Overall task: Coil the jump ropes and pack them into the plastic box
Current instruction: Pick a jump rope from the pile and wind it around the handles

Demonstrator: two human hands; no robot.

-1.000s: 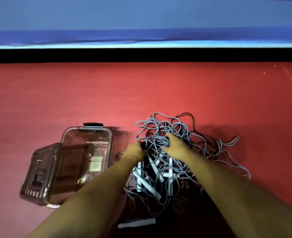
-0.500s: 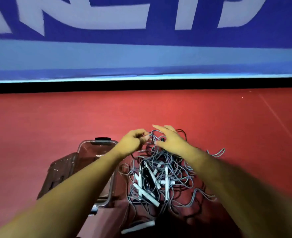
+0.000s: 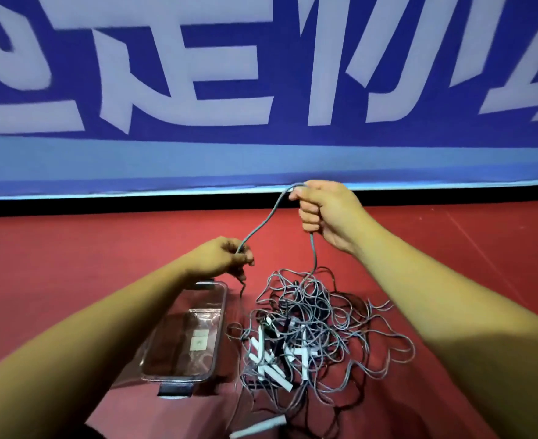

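Observation:
A tangled heap of grey jump ropes [image 3: 318, 324] with several white handles [image 3: 272, 356] lies on the red floor. Both hands hold one grey rope strand [image 3: 262, 223] lifted out of the heap. My right hand [image 3: 327, 213] grips the strand high up, fingers curled round it, and the rope drops from it into the tangle. My left hand [image 3: 220, 258] pinches the same strand lower and to the left, above the far end of the clear plastic box [image 3: 220, 315]. The box stands open left of the heap, with only a small label showing on its bottom.
A single white handle [image 3: 258, 427] lies apart at the bottom edge. A blue banner wall [image 3: 261, 90] with large pale letters rises behind the floor, above a black strip [image 3: 103, 207]. Red floor [image 3: 71, 248] spreads to the left and right of the heap.
Both hands have risen out of the tangle, the right much higher, pulling one grey strand up between them. The camera has tilted upward, showing more of the banner.

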